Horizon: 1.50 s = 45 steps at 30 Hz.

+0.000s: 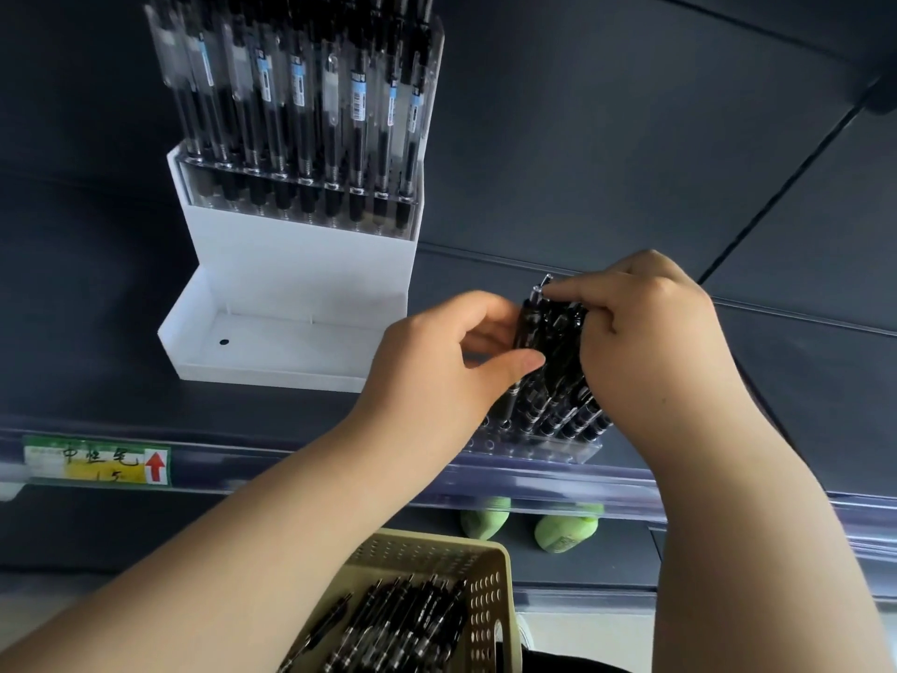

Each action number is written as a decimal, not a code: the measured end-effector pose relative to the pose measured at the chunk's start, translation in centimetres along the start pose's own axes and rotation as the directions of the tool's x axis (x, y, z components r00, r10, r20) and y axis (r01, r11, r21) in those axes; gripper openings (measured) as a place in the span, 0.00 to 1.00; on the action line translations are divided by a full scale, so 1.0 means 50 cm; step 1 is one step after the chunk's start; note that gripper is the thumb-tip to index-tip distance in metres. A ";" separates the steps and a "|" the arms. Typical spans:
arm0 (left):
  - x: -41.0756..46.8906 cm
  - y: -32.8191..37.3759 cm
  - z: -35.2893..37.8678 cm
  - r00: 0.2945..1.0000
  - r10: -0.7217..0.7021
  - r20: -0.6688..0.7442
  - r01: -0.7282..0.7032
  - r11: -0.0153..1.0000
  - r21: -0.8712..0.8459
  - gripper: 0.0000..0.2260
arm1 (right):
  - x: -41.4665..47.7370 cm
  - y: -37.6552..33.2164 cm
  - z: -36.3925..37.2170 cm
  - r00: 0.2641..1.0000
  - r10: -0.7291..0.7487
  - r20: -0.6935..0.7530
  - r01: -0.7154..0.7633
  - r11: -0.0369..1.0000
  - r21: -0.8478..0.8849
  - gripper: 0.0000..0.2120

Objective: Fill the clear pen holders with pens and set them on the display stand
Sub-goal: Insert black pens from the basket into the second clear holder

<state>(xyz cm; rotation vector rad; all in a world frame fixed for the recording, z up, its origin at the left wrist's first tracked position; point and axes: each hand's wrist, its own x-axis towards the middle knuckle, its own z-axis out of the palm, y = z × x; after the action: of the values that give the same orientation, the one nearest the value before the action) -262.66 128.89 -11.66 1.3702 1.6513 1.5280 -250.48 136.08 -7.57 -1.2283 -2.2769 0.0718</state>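
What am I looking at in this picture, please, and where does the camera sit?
There is no machine: a person works bare-handed, and the single picture comes from a camera on their head, looking down. The left hand and right hand grip black pens standing in a clear pen holder on the dark shelf. Behind, a white display stand carries one filled holder. Below, a perforated basket holds loose pens.
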 end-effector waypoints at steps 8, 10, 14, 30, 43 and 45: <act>-0.001 -0.029 0.030 0.990 0.076 0.118 -0.109 0.946 0.304 0.09 | -0.001 0.003 -0.006 1.000 0.024 -0.013 -0.023 0.999 0.046 0.21; 0.000 -0.032 0.032 0.988 0.077 0.135 -0.121 0.926 0.357 0.10 | 0.000 0.004 -0.008 0.999 0.026 -0.019 -0.024 0.998 0.057 0.21; 0.002 -0.036 0.034 0.990 0.050 0.129 -0.099 0.908 0.407 0.10 | -0.001 0.006 -0.009 0.999 0.018 -0.031 -0.016 0.997 0.072 0.21; -0.130 -0.067 -0.113 0.958 0.163 0.236 -0.287 0.509 0.812 0.13 | -0.148 -0.084 0.040 0.939 -0.318 0.130 0.292 0.937 0.191 0.18; -0.332 -0.227 -0.165 0.885 -0.455 0.102 0.153 0.490 0.858 0.14 | -0.360 -0.088 0.235 0.484 0.145 0.863 -0.010 0.987 -0.160 0.18; -0.343 -0.247 -0.163 0.861 -0.498 0.100 0.184 0.488 0.853 0.14 | -0.387 -0.091 0.261 0.448 0.179 0.876 -0.060 0.984 -0.170 0.18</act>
<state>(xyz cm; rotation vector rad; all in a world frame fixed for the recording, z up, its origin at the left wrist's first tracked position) -267.52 111.80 -25.66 1.4443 2.3346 0.1607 -251.90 120.87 -25.77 -1.6715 -3.0923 0.8607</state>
